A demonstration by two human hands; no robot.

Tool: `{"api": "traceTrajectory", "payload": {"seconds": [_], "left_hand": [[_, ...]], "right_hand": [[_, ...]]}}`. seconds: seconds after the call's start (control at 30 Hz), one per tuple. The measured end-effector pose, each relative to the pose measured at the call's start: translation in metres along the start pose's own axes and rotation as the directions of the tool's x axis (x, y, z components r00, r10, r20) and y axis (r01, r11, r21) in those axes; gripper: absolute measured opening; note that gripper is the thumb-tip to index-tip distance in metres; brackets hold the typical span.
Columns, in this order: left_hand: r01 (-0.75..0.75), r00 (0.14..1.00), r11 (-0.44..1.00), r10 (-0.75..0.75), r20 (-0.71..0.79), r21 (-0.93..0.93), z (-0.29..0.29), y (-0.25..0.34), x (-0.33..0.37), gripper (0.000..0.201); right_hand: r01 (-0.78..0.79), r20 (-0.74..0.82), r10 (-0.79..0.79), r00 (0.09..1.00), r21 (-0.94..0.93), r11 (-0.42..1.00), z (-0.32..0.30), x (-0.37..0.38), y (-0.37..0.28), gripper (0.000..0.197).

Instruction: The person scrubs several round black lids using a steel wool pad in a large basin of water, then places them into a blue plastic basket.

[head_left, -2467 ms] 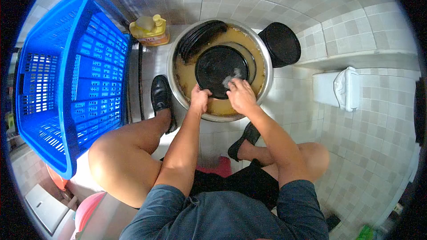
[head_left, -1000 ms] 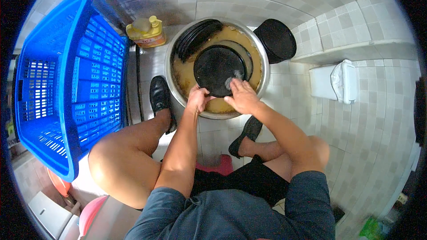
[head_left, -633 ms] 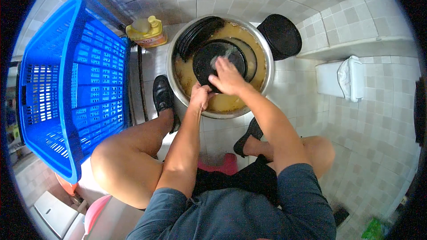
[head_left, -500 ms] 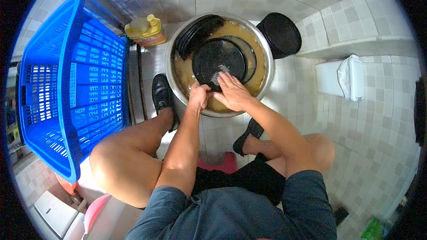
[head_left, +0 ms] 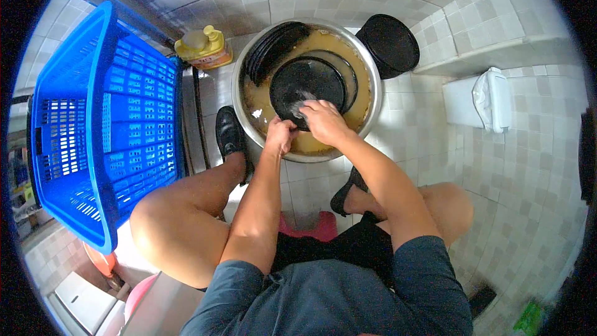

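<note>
A wide metal basin [head_left: 375, 96] of cloudy brownish water stands on the floor before me. A round black plate [head_left: 306, 78] is tilted in it, its near rim pinched by my left hand [head_left: 281, 135]. My right hand [head_left: 325, 123] is on the plate's near face, fingers bent and drawn together. A greyish, glinting patch shows at its fingertips; whether it is a scouring pad or suds I cannot tell. Behind the plate another round dish [head_left: 350, 81] lies partly under water. Several black plates [head_left: 277, 50] lean in a row at the basin's far left.
More round black dishes [head_left: 388, 46] stand right of the basin. A yellow bottle [head_left: 208, 50] is at its left by the wall. A large blue basket [head_left: 140, 118] fills the left side. A white lidded bin [head_left: 476, 101] stands at right, and a pink stool [head_left: 311, 227] shows beneath me.
My right hand's fingers, outstretched before, have curled in over the plate, and the hand has shifted slightly. My left hand keeps its hold on the rim.
</note>
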State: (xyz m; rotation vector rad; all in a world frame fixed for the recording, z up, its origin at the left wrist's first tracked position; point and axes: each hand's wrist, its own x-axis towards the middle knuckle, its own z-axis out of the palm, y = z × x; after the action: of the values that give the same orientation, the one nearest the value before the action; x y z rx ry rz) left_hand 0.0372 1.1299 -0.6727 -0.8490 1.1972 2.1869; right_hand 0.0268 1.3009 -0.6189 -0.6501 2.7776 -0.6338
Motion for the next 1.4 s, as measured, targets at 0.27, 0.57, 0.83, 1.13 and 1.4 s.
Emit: {"api": "traceTrajectory", "payload": {"seconds": [0.27,0.57,0.83,1.13,1.4], "left_hand": [[0.092,0.986,0.996,-0.091,-0.137,0.007,0.016,-0.007,0.002,0.035],[0.046,0.953,0.998,-0.054,-0.299,-0.034,0.021,-0.017,0.015,0.032],[0.088,0.932,0.995,-0.1,-0.349,-0.05,0.013,-0.028,0.032,0.034],[0.091,0.928,0.988,-0.129,-0.349,-0.124,-0.013,-0.039,0.074,0.037],[0.167,0.955,0.985,-0.172,-0.24,-0.04,0.051,-0.011,-0.005,0.043]], "right_hand": [[-0.283,-0.347,0.311,0.885,0.132,0.95,0.004,-0.03,0.026,0.022],[-0.184,-0.446,0.732,0.514,0.777,0.602,0.018,-0.028,0.037,0.013],[-0.176,-0.257,0.852,0.457,0.913,0.369,0.008,-0.035,0.04,0.016],[-0.068,-0.209,0.879,0.43,0.963,0.262,-0.012,-0.034,0.031,0.015],[-0.04,-0.11,0.92,0.376,0.99,0.135,-0.026,-0.056,0.053,0.016]]}}
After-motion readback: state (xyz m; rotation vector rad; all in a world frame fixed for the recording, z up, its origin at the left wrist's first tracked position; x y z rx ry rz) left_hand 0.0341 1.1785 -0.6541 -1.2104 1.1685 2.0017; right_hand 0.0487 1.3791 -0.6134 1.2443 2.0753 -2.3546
